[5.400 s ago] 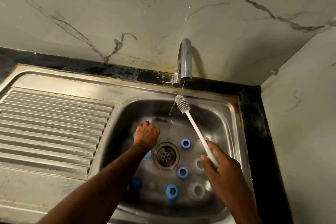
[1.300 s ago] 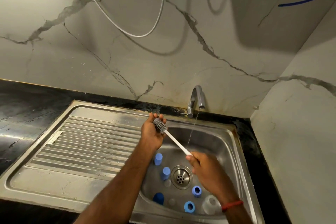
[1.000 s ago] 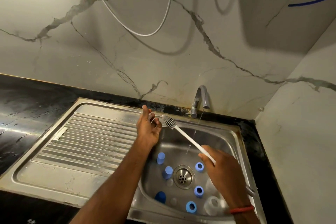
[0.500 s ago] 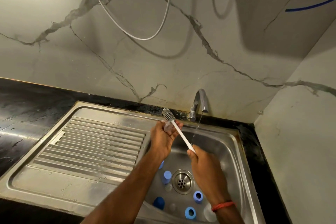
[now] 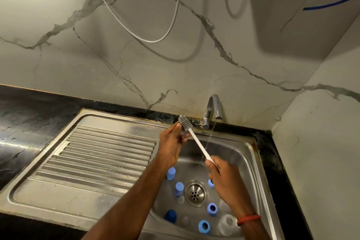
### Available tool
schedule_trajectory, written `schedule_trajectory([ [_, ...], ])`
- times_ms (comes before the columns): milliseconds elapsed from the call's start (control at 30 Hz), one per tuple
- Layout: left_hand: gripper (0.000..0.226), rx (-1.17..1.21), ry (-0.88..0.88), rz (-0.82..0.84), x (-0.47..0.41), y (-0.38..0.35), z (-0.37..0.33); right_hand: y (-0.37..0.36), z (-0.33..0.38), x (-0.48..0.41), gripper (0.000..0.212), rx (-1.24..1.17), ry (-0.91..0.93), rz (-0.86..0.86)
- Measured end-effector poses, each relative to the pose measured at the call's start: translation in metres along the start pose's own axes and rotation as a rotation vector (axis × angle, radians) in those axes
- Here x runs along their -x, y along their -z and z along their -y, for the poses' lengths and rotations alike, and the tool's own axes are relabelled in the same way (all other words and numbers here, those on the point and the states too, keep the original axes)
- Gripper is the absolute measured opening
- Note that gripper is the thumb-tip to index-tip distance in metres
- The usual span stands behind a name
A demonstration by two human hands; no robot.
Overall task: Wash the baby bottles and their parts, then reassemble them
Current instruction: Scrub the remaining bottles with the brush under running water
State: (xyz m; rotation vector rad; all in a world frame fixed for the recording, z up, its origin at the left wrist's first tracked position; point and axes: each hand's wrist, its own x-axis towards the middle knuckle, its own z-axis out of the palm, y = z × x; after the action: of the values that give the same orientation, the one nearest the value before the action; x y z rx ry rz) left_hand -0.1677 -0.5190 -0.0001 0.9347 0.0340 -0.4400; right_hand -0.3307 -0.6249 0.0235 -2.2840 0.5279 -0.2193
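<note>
Status: scrub step, one small piece in hand.

- Right grip point(image 5: 224, 179) is clenched round the lower end of the white brush point(image 5: 198, 145) handle. The shaft runs up and left, and the grey brush head point(image 5: 185, 124) sits at the left fingertips.
- Left grip point(image 5: 172, 144) pinches a small clear part point(image 5: 182, 134) against the bristles. It's too blurred to say whether it's a nipple or a valve. Both are held above the back-left corner of the sink point(image 5: 259, 171).
- Tap point(image 5: 212, 109) runs a thin stream point(image 5: 211, 134) that falls just right of the brush and doesn't hit it.
- The rest of the set lies in the basin round the drain point(image 5: 195, 193): blue caps point(image 5: 171, 173), blue rings point(image 5: 212, 208) and a clear bottle point(image 5: 227, 224) near the front edge. No bottle is assembled, so my read is early in the wash.

How I'd run this step:
- Twist the brush with the right wrist and counter-rotate the part with the left. Short strokes, light pressure, since thin silicone likely folds.
- Hold the part by its rim so the bristles reach the inside.
- Shift both under the stream to flush soap.
- Main risk: a wet clear piece slips and is hard to spot among the others. Work low over the basin.
- Park finished pieces on the drainboard point(image 5: 97, 152), apart from the unwashed ones.
</note>
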Motion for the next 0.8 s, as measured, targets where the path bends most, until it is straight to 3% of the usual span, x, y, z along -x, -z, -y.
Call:
schedule_trajectory([
  [133,0.035,-0.017,-0.008,-0.11,-0.003,0.016,-0.004,0.005,0.0,0.015,0.018,-0.149,-0.021,0.004],
  [300,0.07,-0.103,0.021,-0.232,-0.002,0.015,0.005,-0.009,0.003,0.021,0.018,0.05,0.032,0.084],
  [467,0.063,-0.088,-0.09,-0.262,-0.001,0.007,0.004,-0.014,0.017,0.015,0.023,0.257,0.098,0.016],
  [633,0.06,-0.101,-0.054,-0.36,-0.002,0.015,-0.012,-0.008,0.005,0.024,0.018,0.163,0.116,0.116],
  [800,0.067,-0.264,-0.055,-0.285,0.008,0.003,-0.001,-0.009,0.012,0.009,0.022,0.257,0.085,0.011],
])
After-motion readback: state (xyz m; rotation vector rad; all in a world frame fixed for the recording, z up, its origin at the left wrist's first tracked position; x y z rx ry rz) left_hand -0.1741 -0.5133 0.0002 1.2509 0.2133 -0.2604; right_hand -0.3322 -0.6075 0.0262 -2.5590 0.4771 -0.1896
